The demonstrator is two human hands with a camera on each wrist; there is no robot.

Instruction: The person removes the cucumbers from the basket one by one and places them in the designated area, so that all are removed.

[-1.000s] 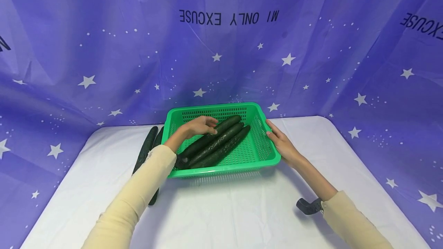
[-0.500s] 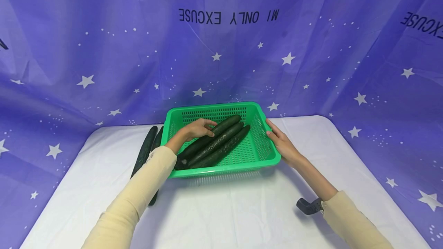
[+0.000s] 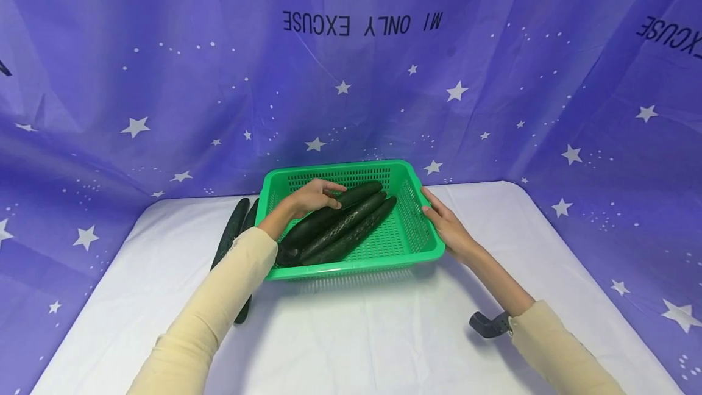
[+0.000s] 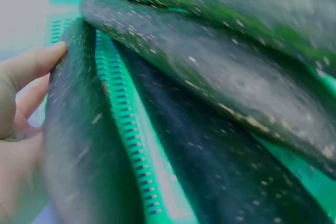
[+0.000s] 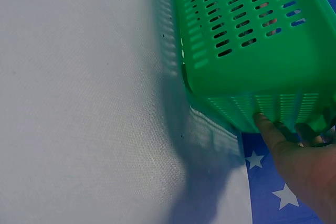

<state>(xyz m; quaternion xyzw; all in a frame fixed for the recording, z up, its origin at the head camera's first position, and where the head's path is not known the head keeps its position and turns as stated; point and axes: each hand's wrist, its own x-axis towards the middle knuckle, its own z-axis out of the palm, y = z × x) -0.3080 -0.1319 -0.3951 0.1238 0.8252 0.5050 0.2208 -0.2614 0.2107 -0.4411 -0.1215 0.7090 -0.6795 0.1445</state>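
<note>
My left hand [image 3: 314,195] reaches into a green plastic basket [image 3: 351,268] and grips the leftmost dark green cucumber [image 4: 89,140]. In the left wrist view, the thumb and fingers lie along that cucumber's side, and several cucumbers show there, including a speckled one [image 4: 194,72] lying beside it. The head view shows cucumbers [image 3: 356,233] slanting across the basket floor. At the basket's right end, my right hand [image 3: 451,230] holds the rim, its fingers against the outside wall in the right wrist view.
Left of the basket, two more cucumbers lie on the white tablecloth [image 3: 373,334], one of them [image 3: 233,227] partly behind the left sleeve. A purple star-patterned curtain [image 3: 351,108] hangs close behind the basket. A black wrist camera [image 3: 488,325] juts from the right sleeve.
My left hand has risen slightly, and the cucumber in it has shifted a little against the others. The right hand and basket stay in place.
</note>
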